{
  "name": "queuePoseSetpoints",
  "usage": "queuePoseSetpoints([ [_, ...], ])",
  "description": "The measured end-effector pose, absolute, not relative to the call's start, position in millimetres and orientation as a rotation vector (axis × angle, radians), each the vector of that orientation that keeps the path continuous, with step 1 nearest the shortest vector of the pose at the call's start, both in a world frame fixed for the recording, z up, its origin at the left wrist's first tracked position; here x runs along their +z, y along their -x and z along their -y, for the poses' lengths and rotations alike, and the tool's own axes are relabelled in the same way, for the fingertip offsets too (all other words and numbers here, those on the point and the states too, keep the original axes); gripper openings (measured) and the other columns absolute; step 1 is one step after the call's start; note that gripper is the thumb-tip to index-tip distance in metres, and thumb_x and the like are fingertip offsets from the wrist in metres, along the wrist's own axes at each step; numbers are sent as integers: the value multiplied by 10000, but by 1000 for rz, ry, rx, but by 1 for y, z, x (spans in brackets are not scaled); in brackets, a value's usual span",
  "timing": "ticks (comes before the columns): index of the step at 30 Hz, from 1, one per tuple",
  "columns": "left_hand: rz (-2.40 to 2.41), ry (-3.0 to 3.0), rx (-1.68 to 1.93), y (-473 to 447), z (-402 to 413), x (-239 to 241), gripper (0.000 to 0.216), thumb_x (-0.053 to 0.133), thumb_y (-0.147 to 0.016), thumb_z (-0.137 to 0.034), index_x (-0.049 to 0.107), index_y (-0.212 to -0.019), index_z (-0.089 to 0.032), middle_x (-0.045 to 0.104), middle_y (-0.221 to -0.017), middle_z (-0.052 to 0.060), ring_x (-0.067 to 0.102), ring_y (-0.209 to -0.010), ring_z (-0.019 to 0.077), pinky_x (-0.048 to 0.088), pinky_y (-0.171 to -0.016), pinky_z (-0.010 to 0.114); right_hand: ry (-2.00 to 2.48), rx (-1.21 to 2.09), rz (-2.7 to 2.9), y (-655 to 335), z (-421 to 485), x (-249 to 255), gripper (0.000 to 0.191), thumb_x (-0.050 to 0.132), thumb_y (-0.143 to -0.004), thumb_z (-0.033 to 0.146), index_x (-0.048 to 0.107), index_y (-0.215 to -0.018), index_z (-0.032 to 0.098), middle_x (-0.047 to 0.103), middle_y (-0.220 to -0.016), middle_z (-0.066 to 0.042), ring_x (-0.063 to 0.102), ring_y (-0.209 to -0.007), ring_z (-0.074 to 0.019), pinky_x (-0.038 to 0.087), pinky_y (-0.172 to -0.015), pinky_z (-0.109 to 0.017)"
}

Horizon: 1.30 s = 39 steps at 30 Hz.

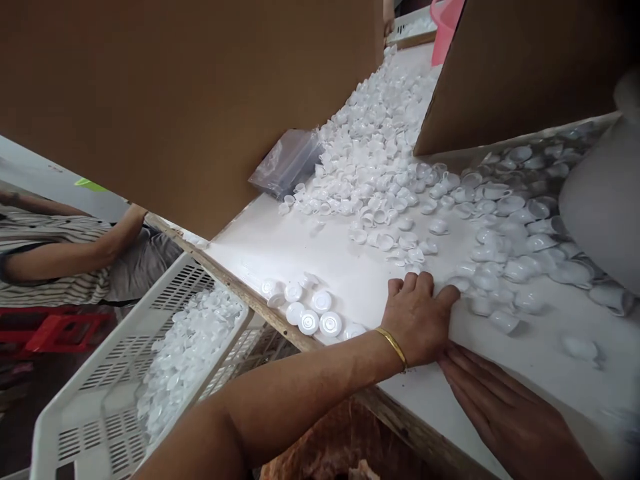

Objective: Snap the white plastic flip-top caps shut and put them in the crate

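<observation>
My left hand (419, 321), with a gold bracelet (393, 347) at the wrist, rests palm down on the white tabletop (300, 243). Its thumb stands apart from the fingers, and nothing shows in its grasp. Just beyond it lie small white cup-like plastic pieces (370, 173), heaped toward the back. More of these pieces (500, 247) spread loosely to the right. My right hand (505, 403) lies low with straight fingers, the tips by the heel of my left hand. Left of my left hand sits a small group of round white pieces (323, 301).
Large cardboard panels (200, 100) stand behind, with a clear plastic bag (290, 163) beside one. Below the table's wooden edge (280, 320) is a white slatted crate (107, 380) of white pieces. A person (65, 257) sits at left near a red stool (67, 333). A pink container (444, 30) stands far back.
</observation>
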<state>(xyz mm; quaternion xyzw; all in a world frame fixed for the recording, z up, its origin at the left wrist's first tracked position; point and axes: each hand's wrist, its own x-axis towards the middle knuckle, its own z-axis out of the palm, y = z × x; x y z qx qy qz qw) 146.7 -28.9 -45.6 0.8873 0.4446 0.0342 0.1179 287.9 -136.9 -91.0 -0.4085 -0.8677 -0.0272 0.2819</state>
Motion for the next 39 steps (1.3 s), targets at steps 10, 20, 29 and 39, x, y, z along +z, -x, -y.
queuePoseSetpoints([
  [10, -1312, -2361, 387, -110, 31, -3, 423, 232, -914, -448, 452, -1248, -312, 475, -1016, 67, 429, -935, 200, 374, -792, 350, 1228, -50, 2296, -277, 138, -78, 425, 486, -855, 188, 463, -1278, 226, 596, -1194, -67, 541, -1118, -214, 459, -928, -368],
  [20, -1503, -2033, -101, 106, -16, 20, 912, 562, -675, -617, 137, -1421, -312, 410, -1197, 91, 464, -1026, 233, 361, -936, 377, 1373, 354, 2517, -205, 83, -51, 987, 687, -663, 488, 117, -1436, 258, 372, -1398, -100, 477, -1132, -282, 532, -779, -391],
  [29, -1537, -2109, 24, 101, -7, -6, 697, 528, -706, -607, 361, -1338, -367, 424, -1184, 76, 371, -1094, 269, 312, -951, 414, 1451, 580, 2500, -181, 59, -29, 768, 569, -720, 591, 350, -1364, 235, 420, -1372, -117, 391, -1242, -310, 416, -930, -488],
  [39, -1787, -2234, 227, 71, 0, -18, 367, 541, -736, -560, 683, -963, -309, 531, -1051, 69, 382, -1028, 279, 279, -849, 427, 1509, 636, 2297, -99, -3, -32, 230, 528, -826, 257, 620, -1023, 184, 673, -993, -71, 610, -910, -219, 478, -781, -356],
])
